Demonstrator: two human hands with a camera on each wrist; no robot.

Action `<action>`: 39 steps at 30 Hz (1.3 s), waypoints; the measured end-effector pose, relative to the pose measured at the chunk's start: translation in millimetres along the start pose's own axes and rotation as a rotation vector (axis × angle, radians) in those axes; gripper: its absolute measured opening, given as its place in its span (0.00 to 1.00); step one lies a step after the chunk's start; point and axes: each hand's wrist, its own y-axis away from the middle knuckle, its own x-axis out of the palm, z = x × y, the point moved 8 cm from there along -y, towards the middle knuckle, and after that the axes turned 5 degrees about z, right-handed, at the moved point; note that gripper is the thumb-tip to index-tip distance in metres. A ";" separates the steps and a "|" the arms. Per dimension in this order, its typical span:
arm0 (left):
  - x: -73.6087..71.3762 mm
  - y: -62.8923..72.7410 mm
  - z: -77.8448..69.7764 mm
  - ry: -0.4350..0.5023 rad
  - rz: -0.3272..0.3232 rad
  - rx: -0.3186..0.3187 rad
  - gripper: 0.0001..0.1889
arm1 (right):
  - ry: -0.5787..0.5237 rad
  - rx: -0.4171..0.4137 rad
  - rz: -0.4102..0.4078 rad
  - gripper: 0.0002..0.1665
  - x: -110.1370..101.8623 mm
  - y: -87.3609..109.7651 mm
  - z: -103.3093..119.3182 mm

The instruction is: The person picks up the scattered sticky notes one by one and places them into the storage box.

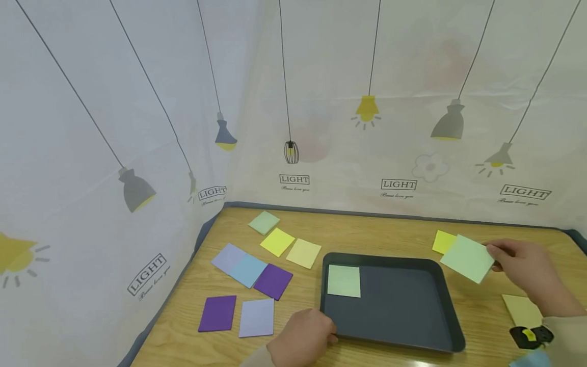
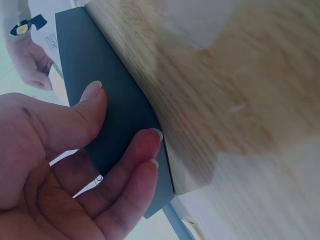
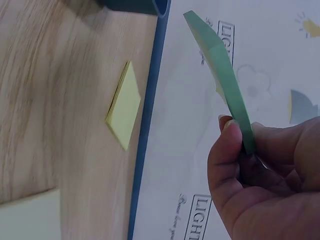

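Note:
My right hand (image 1: 527, 267) pinches a light green sticky note pad (image 1: 468, 258) by its edge, above the table and right of the tray. Seen nearly edge-on in the right wrist view, the same green pad (image 3: 227, 80) sits between thumb and curled fingers. At the near left corner of the dark grey baking tray (image 1: 394, 343), my left hand (image 1: 304, 336) holds the rim. The left wrist view has its thumb and fingertips against the tray's outer wall (image 2: 117, 95). One pale green sticky note pad (image 1: 344, 281) lies inside the tray, at its far left corner.
Left of the tray lie several pads, among them purple (image 1: 273, 281), blue (image 1: 248, 270), lavender (image 1: 257, 318) and yellow (image 1: 277, 242). A bright yellow pad (image 1: 442, 241) lies behind the held one. Near my right wrist are a pale yellow pad (image 1: 522, 310) and a blue one (image 1: 532, 359).

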 end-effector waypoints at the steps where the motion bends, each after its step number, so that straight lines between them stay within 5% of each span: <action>1: -0.1 0.1 -0.2 -0.004 -0.001 0.001 0.05 | 0.001 -0.008 0.010 0.28 1.7 0.1 3.8; 9: 0.1 0.6 -0.1 -0.005 -0.016 0.012 0.06 | 0.022 -0.074 0.105 0.27 14.3 0.8 31.3; 39: -1.3 1.2 -0.5 -0.007 -0.023 0.010 0.05 | -0.026 -0.203 0.163 0.17 68.4 -5.5 94.0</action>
